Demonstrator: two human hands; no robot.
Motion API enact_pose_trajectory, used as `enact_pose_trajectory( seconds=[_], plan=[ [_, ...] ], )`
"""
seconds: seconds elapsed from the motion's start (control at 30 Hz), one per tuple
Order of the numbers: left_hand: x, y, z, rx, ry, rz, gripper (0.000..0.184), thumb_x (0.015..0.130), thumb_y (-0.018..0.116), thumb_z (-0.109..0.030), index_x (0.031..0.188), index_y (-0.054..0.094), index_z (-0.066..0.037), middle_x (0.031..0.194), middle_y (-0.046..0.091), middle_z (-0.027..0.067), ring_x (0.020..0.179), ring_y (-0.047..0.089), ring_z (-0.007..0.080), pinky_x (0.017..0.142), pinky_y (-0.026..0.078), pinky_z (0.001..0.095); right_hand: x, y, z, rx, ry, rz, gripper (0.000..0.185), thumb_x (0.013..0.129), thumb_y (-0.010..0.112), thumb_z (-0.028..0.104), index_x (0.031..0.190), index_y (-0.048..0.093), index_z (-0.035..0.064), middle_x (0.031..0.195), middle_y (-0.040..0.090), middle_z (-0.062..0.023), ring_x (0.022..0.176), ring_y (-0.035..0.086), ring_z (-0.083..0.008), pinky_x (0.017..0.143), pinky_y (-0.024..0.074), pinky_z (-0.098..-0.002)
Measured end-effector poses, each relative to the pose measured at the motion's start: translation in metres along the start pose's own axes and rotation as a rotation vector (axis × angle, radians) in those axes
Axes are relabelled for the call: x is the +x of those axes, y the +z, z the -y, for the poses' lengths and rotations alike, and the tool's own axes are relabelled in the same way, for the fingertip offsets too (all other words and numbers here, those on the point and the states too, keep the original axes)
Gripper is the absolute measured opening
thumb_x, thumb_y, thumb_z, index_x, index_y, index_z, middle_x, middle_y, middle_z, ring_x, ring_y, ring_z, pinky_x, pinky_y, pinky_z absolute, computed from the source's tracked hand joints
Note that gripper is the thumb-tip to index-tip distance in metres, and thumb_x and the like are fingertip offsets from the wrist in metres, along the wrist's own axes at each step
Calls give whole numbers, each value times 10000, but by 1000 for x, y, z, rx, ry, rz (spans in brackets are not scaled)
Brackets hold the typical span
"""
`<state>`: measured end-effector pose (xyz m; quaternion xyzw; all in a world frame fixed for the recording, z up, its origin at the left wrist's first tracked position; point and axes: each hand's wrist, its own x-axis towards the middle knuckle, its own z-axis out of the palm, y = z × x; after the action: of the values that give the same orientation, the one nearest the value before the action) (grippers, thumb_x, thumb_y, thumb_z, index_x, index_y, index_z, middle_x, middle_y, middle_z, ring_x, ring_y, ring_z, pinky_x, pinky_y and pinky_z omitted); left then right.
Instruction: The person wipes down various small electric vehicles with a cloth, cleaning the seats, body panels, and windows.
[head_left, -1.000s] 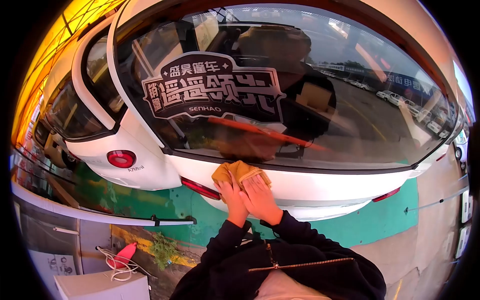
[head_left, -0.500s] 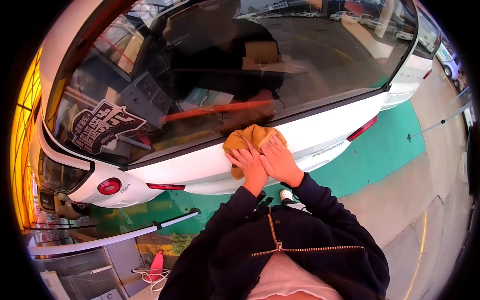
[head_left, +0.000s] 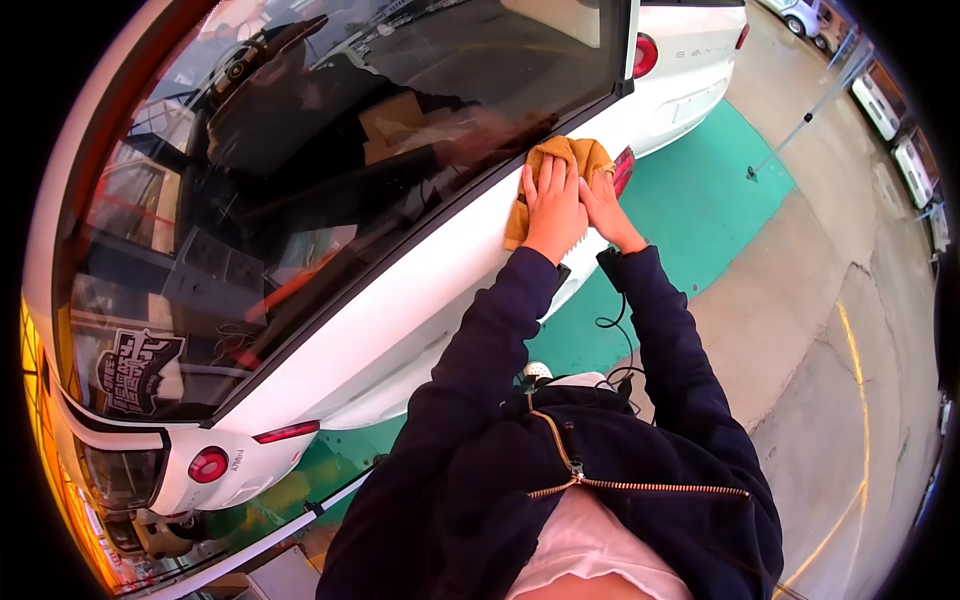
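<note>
A brown-orange cloth (head_left: 570,150) lies bunched against the white body panel of a car (head_left: 440,250), just below the dark glass (head_left: 330,150). My left hand (head_left: 556,212) presses on the cloth, its fingers pointing up over the folds. Beside it, my right hand (head_left: 608,208) holds the cloth's right side, with the fingertips partly hidden by the fabric. A red light strip (head_left: 625,172) shows just right of the cloth. The palms face the car and cannot be seen.
A second white car (head_left: 690,60) stands close at the right. Green flooring (head_left: 690,200) borders grey concrete (head_left: 760,260). A pole on a stand (head_left: 806,118) rises at the right, and a white rail (head_left: 270,540) runs low at the left. A black cable (head_left: 625,320) hangs by my right sleeve.
Both hands and the cloth have slid right along the car panel, up to the red light strip. My view has turned and shifted to the right with them.
</note>
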<state>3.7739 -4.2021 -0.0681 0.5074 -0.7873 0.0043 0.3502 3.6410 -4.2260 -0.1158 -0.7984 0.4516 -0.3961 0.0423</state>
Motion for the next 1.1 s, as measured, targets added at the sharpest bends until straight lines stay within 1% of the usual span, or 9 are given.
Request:
enact_pose_trajectory(
  seconds=[0.1,0.27,0.33,0.53,0.63,0.8,0.87,0.93,1.1],
  plan=[
    [0,2,3,23,55,-24,482,905,484,-178,1344,472,22,1314,481,186,1337,352,316,1141,124,534,8,9,1,316,259,-7,401,1003,388,252,1228,447,-74,1247,436,-300,1198,366,-446,1070,256,-484],
    [-46,-12,10,198,47,-51,517,931,477,-195,1405,409,1,1251,505,204,1306,387,346,1149,158,495,-14,27,52,405,287,-64,374,988,406,217,1214,460,-75,1223,447,-293,1168,394,-447,1025,292,-497],
    [-77,-31,14,225,-27,-6,555,928,491,-193,1436,367,-6,1218,502,212,1278,392,374,1138,160,528,-29,35,73,346,192,108,352,976,408,191,1205,477,-67,1189,464,-287,1155,411,-448,1034,291,-505],
    [-142,-45,41,371,-97,27,642,886,553,-227,1448,343,5,1042,468,200,1118,419,398,1090,172,589,-41,45,111,110,-53,-44,306,960,448,179,1161,530,-38,1102,534,-226,1102,463,-427,1042,323,-467],
    [-128,-34,26,432,-231,-45,650,863,568,-278,1418,396,14,1079,443,213,1118,387,399,1058,183,615,-29,20,81,282,-242,148,214,947,495,189,976,559,-13,967,540,-157,1020,495,-366,998,374,-448],
    [-44,-11,4,313,-67,8,744,819,580,-271,1454,312,10,1152,429,227,1160,380,389,1071,176,580,7,6,22,-160,-354,-179,181,922,510,171,952,581,6,955,550,-139,1001,499,-347,974,390,-449],
    [2,2,-5,255,49,17,714,764,636,-193,1407,394,3,1205,456,204,1202,398,356,1078,218,535,18,-5,-1,-11,-19,-121,190,928,499,168,995,579,10,1018,538,-166,1036,481,-373,982,371,-485],
    [35,18,-14,248,142,62,594,791,611,-172,1351,477,-23,1213,500,156,1232,418,313,1104,221,506,9,14,-44,-254,25,-238,223,936,489,175,1069,573,16,1071,524,-187,1056,465,-395,997,345,-511],
    [39,66,-16,310,340,95,391,874,509,-183,1251,582,-105,1298,520,65,1350,351,251,1159,153,460,-2,41,-57,428,553,-554,336,985,398,150,1270,473,-12,1167,489,-234,1111,444,-432,1050,323,-451]
  ],
)
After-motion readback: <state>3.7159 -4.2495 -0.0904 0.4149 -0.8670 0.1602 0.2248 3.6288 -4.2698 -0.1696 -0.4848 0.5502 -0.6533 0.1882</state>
